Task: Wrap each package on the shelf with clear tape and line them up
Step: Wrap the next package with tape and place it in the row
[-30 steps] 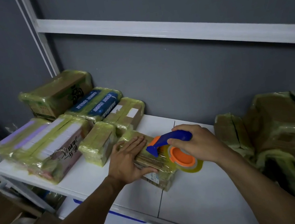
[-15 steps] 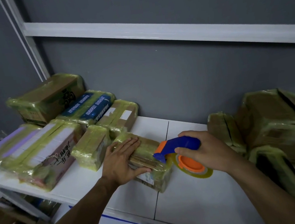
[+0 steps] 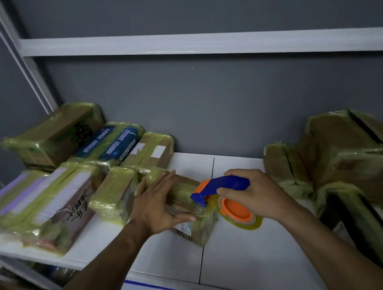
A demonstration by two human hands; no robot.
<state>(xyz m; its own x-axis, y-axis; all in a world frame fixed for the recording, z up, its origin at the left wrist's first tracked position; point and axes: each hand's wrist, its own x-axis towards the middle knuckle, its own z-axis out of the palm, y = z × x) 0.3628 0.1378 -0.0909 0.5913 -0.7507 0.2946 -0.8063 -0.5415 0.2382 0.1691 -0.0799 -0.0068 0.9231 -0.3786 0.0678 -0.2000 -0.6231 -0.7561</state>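
Left hand (image 3: 157, 206) lay flat on top of the package (image 3: 200, 227), fingers (image 3: 164, 183) straight and pressing down, thumb stretched along the near edge. The package sat mid-shelf, angled, its near corner at the seam between two shelf (image 3: 246, 257) panels, and it already had yellowish film on it.

Right hand (image 3: 260, 194) was wrapped round the blue handle of the tape dispenser (image 3: 223, 185), fingers curled tight on it. The dispenser's nose was at the package's right top edge. I couldn't tell if it actually touched. The tape roll (image 3: 254, 223) on its orange hub hung just beside the package's right end, low over the shelf.

Left side of the shelf:
- the box with black print (image 3: 53, 136), blue-labelled package (image 3: 109, 142) and brown box with white labels (image 3: 148, 149) were lined up along the wall
- the big white and purple box (image 3: 37, 205) and a small package (image 3: 115, 194) were in front of them, the small one just beside the package being held

All were wrapped.

Right side: a loose pile of boxes (image 3: 354, 157) leaned at odd angles, well apart from the hands.
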